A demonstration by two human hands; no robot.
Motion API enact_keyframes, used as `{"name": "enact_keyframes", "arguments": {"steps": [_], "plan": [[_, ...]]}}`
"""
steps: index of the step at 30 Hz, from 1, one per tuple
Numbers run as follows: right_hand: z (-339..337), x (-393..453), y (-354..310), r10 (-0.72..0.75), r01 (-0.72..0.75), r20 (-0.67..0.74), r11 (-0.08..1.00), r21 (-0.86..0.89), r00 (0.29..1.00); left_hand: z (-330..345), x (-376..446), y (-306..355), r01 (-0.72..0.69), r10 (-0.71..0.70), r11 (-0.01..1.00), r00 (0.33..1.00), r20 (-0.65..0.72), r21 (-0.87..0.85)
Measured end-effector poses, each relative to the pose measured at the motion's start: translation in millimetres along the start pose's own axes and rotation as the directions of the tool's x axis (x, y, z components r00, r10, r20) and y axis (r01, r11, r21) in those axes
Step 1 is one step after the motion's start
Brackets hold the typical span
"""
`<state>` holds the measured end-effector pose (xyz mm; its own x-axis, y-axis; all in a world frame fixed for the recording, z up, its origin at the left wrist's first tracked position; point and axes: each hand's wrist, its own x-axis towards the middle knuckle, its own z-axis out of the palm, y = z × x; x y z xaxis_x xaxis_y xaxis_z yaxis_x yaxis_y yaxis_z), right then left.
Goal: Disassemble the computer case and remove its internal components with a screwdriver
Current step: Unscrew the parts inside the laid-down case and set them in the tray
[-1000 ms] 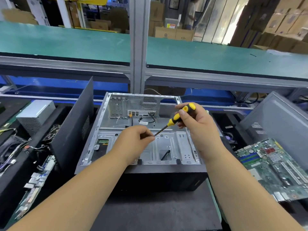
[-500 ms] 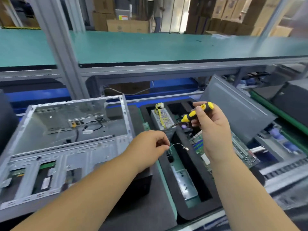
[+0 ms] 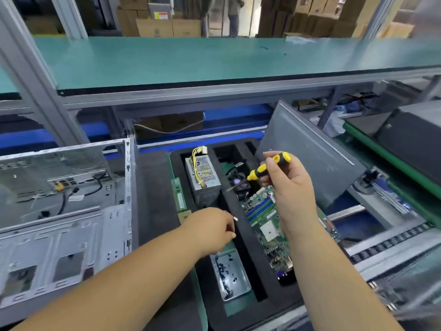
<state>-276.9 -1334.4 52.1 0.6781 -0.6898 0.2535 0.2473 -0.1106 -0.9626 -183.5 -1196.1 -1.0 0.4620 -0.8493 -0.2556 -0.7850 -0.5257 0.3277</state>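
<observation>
Head view: pretty far along, judging by the gutted computer case (image 3: pixel 64 206) at left of frame — just cables inside. Motherboard (image 3: pixel 265 211), power supply (image 3: pixel 202 173) and RAM stick (image 3: pixel 179 197) already parked in the foam tray (image 3: pixel 241 237) mid-frame. Left hand (image 3: pixel 210 229) curled above the screw tin (image 3: pixel 230 274), apparently pinching something small — can't tell what. Right hand (image 3: pixel 288 187) gripping the screwdriver (image 3: pixel 267 166) over the board. Tight slots, leaning side panel (image 3: pixel 307 151) crowding the right.

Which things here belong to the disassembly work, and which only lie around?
Job: computer case; screwdriver in right hand; left hand over screw tray; motherboard; power supply; RAM stick.
Lying about: cardboard boxes; green shelf.
</observation>
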Motion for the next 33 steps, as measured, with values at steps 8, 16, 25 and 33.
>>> {"name": "enact_keyframes", "arguments": {"steps": [8, 16, 25, 33], "plan": [[51.9, 13.8, 6.0, 0.036, -0.038, 0.126, 0.999, 0.012, 0.991, -43.5, -33.6, -44.2, 0.085, -0.119, 0.986, 0.961, -0.248, -0.143], [149.9, -11.1, -10.6, -0.024, 0.005, 0.300, 0.998, 0.064, 0.954, -66.7, -120.6, -118.6, 0.178, -0.303, 0.937, 0.841, -0.449, -0.300], [261.4, -81.7, -30.1, -0.014, -0.010, 0.390, 0.998, 0.061, 0.921, -68.3, -232.5, -202.2, 0.212, -0.402, 0.891, 0.778, -0.482, -0.401], [343.5, -148.2, -42.0, -0.006, 0.007, 0.413, 1.000, 0.000, 0.911, -60.7, -316.9, -287.4, 0.204, -0.418, 0.887, 0.735, -0.534, -0.414]]}}
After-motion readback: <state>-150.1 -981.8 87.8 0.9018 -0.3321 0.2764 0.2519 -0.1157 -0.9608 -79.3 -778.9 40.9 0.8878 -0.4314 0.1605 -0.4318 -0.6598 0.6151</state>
